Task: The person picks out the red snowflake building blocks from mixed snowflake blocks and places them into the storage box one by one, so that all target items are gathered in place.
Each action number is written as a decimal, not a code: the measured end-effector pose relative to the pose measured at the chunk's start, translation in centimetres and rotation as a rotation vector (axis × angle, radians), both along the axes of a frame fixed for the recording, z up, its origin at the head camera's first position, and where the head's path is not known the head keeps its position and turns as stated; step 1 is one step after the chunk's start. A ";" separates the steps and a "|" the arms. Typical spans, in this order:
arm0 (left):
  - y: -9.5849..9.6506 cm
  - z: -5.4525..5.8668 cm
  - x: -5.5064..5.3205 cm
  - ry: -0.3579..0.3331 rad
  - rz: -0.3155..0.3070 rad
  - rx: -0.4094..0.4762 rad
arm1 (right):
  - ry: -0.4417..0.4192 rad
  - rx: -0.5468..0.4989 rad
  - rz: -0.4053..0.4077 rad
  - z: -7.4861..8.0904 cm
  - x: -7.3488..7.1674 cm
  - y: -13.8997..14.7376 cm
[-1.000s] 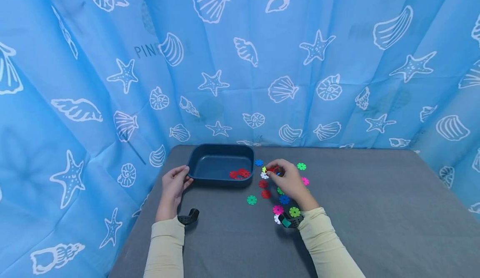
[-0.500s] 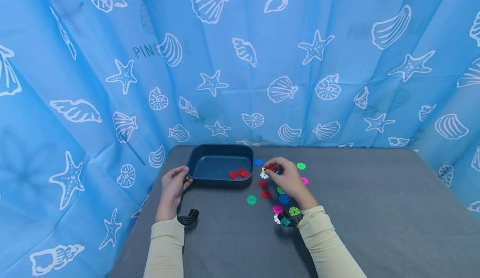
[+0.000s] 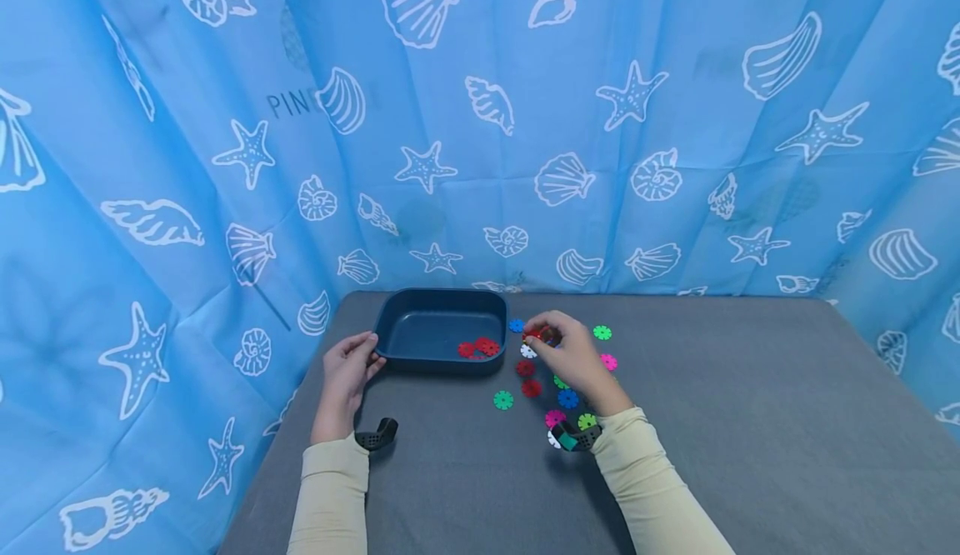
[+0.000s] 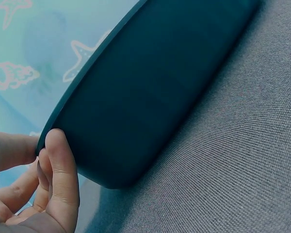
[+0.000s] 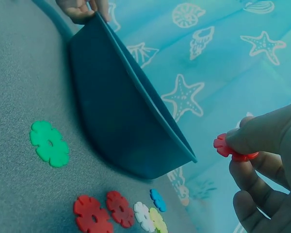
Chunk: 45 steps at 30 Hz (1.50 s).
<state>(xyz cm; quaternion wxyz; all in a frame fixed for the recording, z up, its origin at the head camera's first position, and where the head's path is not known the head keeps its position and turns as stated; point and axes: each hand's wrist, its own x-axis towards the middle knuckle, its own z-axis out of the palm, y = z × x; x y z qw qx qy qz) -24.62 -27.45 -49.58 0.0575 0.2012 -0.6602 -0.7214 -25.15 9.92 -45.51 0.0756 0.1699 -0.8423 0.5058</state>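
Note:
At the near left corner of a dark blue rectangular tub [image 3: 442,365], my left hand [image 3: 349,372] pinches the rim between thumb and fingers, with the fingers against the outer wall [image 4: 131,97]. My right hand [image 3: 573,359] is raised to the right of the tub and pinches red notched plastic discs [image 5: 223,145]. They overlap between thumb and fingertips, partly covered by the thumb. Several red discs [image 3: 487,347] lie inside the tub at its right end. Below the right hand, two more red discs [image 3: 531,388] lie on the table.
Several discs of other colours are scattered to the tub's right, among them a green disc [image 3: 503,400], a blue disc [image 3: 567,398], a pink disc [image 3: 555,418] and a white disc [image 5: 144,216]. A shell-patterned blue curtain [image 3: 480,163] hangs behind the grey table [image 3: 750,422].
My right hand has shifted slightly left toward the tub with the red discs between its fingers. My left hand has stayed at the tub's corner.

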 end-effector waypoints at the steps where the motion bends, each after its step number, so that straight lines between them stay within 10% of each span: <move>1: 0.0 0.0 0.0 0.001 0.001 0.002 | 0.000 -0.001 0.003 0.1 0.0 -0.1; 45: -0.1 0.1 0.0 -0.018 -0.002 -0.001 | -0.001 -0.016 0.093 0.2 -1.4 -2.8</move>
